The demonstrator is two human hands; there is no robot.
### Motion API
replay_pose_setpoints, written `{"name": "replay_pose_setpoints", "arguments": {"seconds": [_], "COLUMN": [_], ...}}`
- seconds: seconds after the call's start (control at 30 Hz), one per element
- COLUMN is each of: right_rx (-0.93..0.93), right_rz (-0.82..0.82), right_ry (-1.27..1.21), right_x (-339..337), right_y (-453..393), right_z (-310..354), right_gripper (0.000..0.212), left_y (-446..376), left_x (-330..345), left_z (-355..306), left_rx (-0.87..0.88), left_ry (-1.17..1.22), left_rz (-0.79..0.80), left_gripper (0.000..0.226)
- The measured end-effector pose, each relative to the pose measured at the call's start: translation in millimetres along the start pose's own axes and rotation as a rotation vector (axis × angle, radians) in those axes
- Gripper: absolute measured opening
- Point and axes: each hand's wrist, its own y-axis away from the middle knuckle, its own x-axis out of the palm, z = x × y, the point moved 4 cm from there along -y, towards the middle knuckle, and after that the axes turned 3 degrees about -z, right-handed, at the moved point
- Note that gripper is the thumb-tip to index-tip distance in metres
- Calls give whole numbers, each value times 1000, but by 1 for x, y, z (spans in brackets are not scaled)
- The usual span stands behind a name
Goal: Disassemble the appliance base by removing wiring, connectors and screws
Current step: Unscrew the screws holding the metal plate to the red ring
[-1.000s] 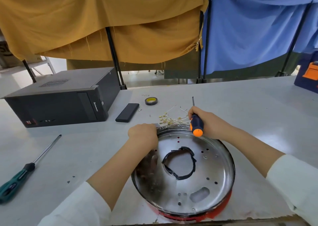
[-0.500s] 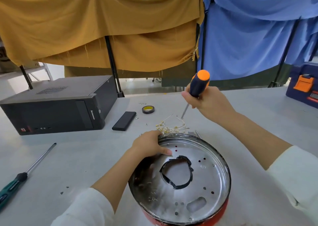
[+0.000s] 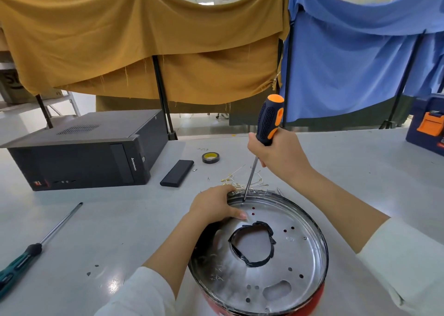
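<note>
Base [image 3: 295, 255] sat nearest, at the table's [image 3: 120, 224] front edge: round, shiny metal, open side up, red outer wall showing low at the front. Plate pierced with small holes; ragged central opening ringed in black tape [image 3: 252, 244].

Left hand [image 3: 213, 207] gripped the base's far-left rim, fingers curled over the edge, thumb lying inside on the plate.

Right hand [image 3: 278, 156] clenched round the black-and-orange screwdriver [image 3: 260, 145]. Long axis near upright, handle leaning away and right, tip pointing down onto a screw [image 3: 242, 205] just inside the far rim.

Beyond the rim, a tangle of pale wires [image 3: 242, 182].

Table grey-white and glossy. Green-handled screwdriver [image 3: 36, 246] at left, well apart. Farther back: tape roll [image 3: 210, 157], flat black case [image 3: 177, 173], black computer tower [image 3: 89, 147] on its side. Behind, ochre cloth [image 3: 144, 41] and blue cloth [image 3: 355, 51] hung on stands.
</note>
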Motion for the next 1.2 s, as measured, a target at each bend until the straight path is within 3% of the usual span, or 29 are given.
{"name": "replay_pose_setpoints", "arguments": {"seconds": [0.53, 0.87, 1.2], "right_rx": [22, 63, 92], "right_rz": [23, 9, 538], "right_ry": [-41, 87, -59], "right_x": [9, 21, 47], "right_y": [3, -10, -40], "right_z": [-10, 1, 4], "right_gripper": [33, 28, 32], "left_y": [-2, -1, -4], "left_x": [2, 2, 3], "left_z": [2, 2, 2], "left_rx": [17, 11, 32], "left_ry": [22, 7, 25], "left_rz": [-25, -19, -34], "left_gripper": [83, 86, 78]}}
